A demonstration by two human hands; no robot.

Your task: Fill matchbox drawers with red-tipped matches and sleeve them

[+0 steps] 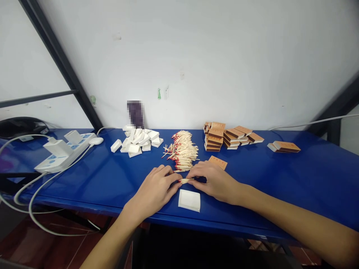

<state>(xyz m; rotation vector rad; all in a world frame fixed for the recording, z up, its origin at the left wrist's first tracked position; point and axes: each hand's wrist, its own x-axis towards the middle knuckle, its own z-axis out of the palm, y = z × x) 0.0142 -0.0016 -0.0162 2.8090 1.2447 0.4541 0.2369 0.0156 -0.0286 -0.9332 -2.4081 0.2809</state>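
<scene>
Between my two hands lies a small bundle of matches (185, 181), red heads to the left. My left hand (159, 186) pinches the red-headed end, and my right hand (211, 181) pinches the plain end. Just in front of them, near the table edge, rests a white matchbox tray (190, 200). A large heap of loose matches (185, 151) spreads out right behind my fingers. Beside my right hand, partly covered by it, an orange matchbox sleeve (218, 162) lies flat.
White matchbox trays (138, 140) are heaped at the back left. Orange matchboxes (215, 134) stand stacked at the back right, with more matchboxes (286, 146) farther right. A power strip (66, 151) with cables occupies the left of the blue table (112, 179). A wall (210, 67) rises behind.
</scene>
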